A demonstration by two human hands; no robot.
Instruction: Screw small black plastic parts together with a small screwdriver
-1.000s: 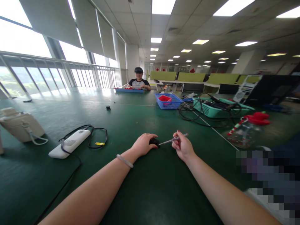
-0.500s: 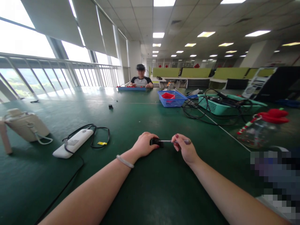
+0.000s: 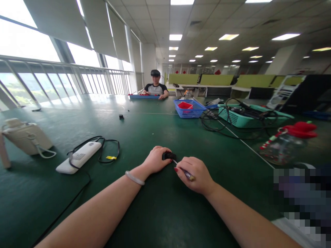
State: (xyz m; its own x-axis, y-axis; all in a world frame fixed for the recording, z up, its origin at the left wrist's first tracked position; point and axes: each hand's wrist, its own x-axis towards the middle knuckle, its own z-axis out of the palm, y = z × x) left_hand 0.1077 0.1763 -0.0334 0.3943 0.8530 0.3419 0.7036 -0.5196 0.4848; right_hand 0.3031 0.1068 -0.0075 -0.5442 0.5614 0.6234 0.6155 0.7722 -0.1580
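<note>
My left hand [image 3: 157, 160] grips a small black block-like part [image 3: 169, 156] against the green table, with thumb and fingers at its left side. What the part is, I cannot make out. In my right hand [image 3: 194, 174] is a slim screwdriver [image 3: 189, 175] with a metal shaft and a clear, purplish handle. Its handle slants down toward me, and its tip points up and left to the near edge of the black part. Whether the tip touches the part is too small to tell. Fingers of the right hand are closed around the handle.
Left lie a white power strip [image 3: 79, 157] with a black cable and a beige bottle [image 3: 27, 137]. A blue basket [image 3: 190, 109], a teal basket [image 3: 248, 119] with cables and a red-lidded jar [image 3: 287, 143] stand right. Another small black part [image 3: 121, 117] lies ahead. A person [image 3: 155, 88] sits opposite.
My right hand has come left and nearer the black part. The screwdriver has swung from level, pointing left, to slanting with its handle toward me. The left hand keeps its hold.
</note>
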